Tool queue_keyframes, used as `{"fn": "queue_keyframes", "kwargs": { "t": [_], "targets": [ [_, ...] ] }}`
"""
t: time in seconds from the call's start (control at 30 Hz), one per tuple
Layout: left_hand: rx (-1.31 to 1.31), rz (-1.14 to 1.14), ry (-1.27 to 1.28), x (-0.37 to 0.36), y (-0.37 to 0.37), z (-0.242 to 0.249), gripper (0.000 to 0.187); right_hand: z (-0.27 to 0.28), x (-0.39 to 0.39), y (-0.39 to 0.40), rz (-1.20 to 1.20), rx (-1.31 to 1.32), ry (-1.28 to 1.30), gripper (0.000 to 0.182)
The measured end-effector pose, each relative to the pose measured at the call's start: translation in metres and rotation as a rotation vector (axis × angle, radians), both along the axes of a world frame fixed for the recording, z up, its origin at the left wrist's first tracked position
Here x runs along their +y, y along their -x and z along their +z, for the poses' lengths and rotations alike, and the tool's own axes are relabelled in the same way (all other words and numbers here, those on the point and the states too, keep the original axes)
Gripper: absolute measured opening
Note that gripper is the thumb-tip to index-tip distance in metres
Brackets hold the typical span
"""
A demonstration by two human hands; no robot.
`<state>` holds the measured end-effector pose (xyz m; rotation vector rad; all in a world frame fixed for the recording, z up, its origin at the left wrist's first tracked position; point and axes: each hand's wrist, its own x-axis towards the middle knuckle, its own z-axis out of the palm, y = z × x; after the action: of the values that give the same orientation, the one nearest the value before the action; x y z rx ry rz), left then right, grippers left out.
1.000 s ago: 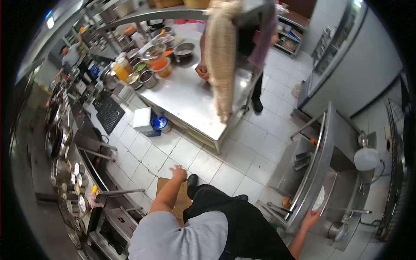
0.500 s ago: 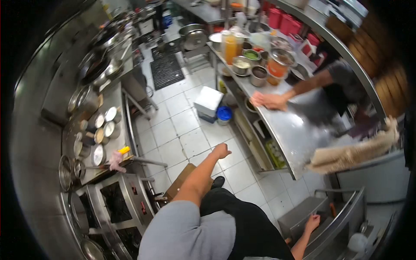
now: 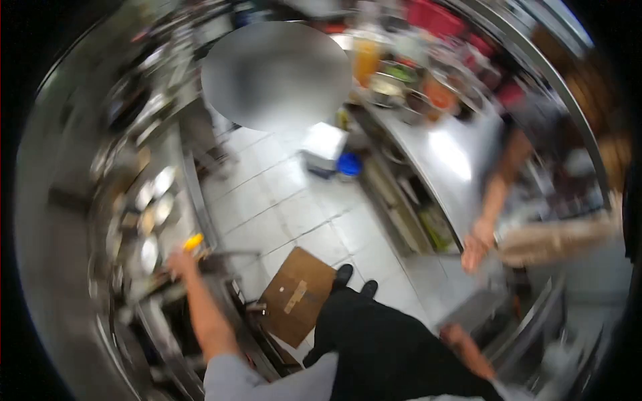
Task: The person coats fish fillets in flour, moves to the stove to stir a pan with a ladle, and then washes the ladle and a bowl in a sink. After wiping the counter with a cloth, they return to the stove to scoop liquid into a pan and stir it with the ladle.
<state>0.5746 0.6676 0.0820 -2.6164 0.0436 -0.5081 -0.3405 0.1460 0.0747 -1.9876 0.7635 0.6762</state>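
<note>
"Head view: what was on the left?"

"Open containers stood on the counter. The person's left hand was at the counter's near edge, arm outstretched, right by a yellow piece."

"Was it gripping that?"

"I couldn't tell; the fingers were blurred. The yellow piece lay at the counter edge, just beyond the hand."

"So how much was done?"

"Reaching it looked done, I'd judge. A firm hold couldn't be confirmed, and I saw no clear gap showing it lifted off."

"And farther right?"

"A cardboard sheet lay on the floor by the person's shoes. The right hand was low, near a metal box. Whether it was clenched or loose, I couldn't tell. Beyond it, a co-worker's hand hung by the steel table, near a beige cloth."
</note>
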Motion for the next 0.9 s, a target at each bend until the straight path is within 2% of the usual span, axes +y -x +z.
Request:
{"fn": "queue_keyframes", "kwargs": {
  "t": [0.03,0.07,0.1,0.13,0.2,0.27,0.3,0.33,0.4,0.43,0.47,0.5,0.53,0.6,0.63,0.67,0.7,0.73,0.77,0.8,0.83,0.87,0.9],
  "targets": [
    [0.376,0.180,0.134,-0.012,-0.004,0.038,0.050,0.071,0.004,-0.081,-0.480,0.551,-0.022,0.033],
    [0.468,0.211,0.244,-0.033,0.013,0.077,0.054,0.058,-0.011,-0.072,-0.389,0.272,-0.083,0.023],
    [0.405,0.301,0.270,-0.048,0.027,0.098,0.055,0.078,-0.020,-0.102,-0.584,0.349,-0.118,0.033],
    [0.361,0.235,0.246,-0.028,0.019,0.082,0.049,0.058,-0.031,-0.088,-0.738,0.120,-0.214,0.029],
    [0.314,0.123,0.234,-0.023,0.023,0.097,0.040,0.088,-0.048,-0.126,-0.789,0.130,-0.110,0.029],
    [0.067,-0.101,0.511,-0.004,0.001,0.090,0.032,0.088,-0.058,-0.133,-0.858,0.060,-0.074,0.028],
    [0.102,-0.092,0.873,0.014,-0.021,0.071,0.032,0.082,-0.050,-0.139,-0.910,-0.013,-0.050,0.028],
    [0.104,-0.119,0.869,-0.008,-0.018,0.090,0.032,0.080,-0.045,-0.142,-0.934,-0.022,-0.057,0.028],
    [0.044,-0.448,1.215,-0.098,0.034,0.150,0.031,0.076,-0.037,-0.143,-0.966,0.013,-0.120,0.028],
    [0.157,-0.515,1.292,-0.135,0.043,0.164,0.032,0.074,-0.029,-0.144,-0.942,0.021,-0.105,0.030],
    [0.287,-0.585,1.372,-0.178,0.054,0.170,0.033,0.073,-0.020,-0.140,-0.987,0.018,-0.096,0.030],
    [0.302,-0.656,1.414,-0.228,0.066,0.169,0.033,0.071,-0.011,-0.139,-0.925,0.086,-0.087,0.032],
    [0.441,-0.765,1.487,-0.259,0.050,0.138,0.034,0.067,-0.002,-0.140,-0.863,0.148,-0.085,0.033],
    [0.553,-0.786,1.481,-0.375,0.091,0.146,0.034,0.057,0.021,-0.131,-0.934,0.115,-0.051,0.033],
    [0.525,-0.953,1.421,-0.421,0.094,0.124,0.034,0.054,0.034,-0.124,-0.952,0.097,-0.013,0.033],
    [0.656,-0.925,1.587,-0.476,0.122,0.126,0.034,0.054,0.047,-0.117,-1.006,0.101,-0.018,0.033],
    [0.739,-0.999,1.548,-0.523,0.145,0.133,0.034,0.057,0.061,-0.109,-1.095,0.052,-0.024,0.033],
    [0.874,-1.088,1.568,-0.568,0.150,0.110,0.032,0.062,0.075,-0.100,-1.179,0.003,-0.030,0.033],
    [0.867,-1.182,1.560,-0.611,0.173,0.100,0.030,0.066,0.090,-0.092,-1.268,0.020,-0.042,0.032],
    [1.063,-1.233,1.642,-0.652,0.188,0.077,0.027,0.069,0.108,-0.082,-1.304,0.021,-0.046,0.032],
    [1.006,-1.437,1.295,-0.682,0.211,0.084,0.031,0.070,0.130,-0.069,-1.387,0.004,-0.073,0.029],
    [0.961,-1.696,1.112,-0.711,0.230,0.071,0.040,0.069,0.150,-0.056,-1.463,-0.016,-0.100,0.025],
    [0.854,-1.787,0.700,-0.745,0.236,0.031,0.049,0.064,0.173,-0.045,-1.559,0.012,-0.103,0.024]
  ]
}}
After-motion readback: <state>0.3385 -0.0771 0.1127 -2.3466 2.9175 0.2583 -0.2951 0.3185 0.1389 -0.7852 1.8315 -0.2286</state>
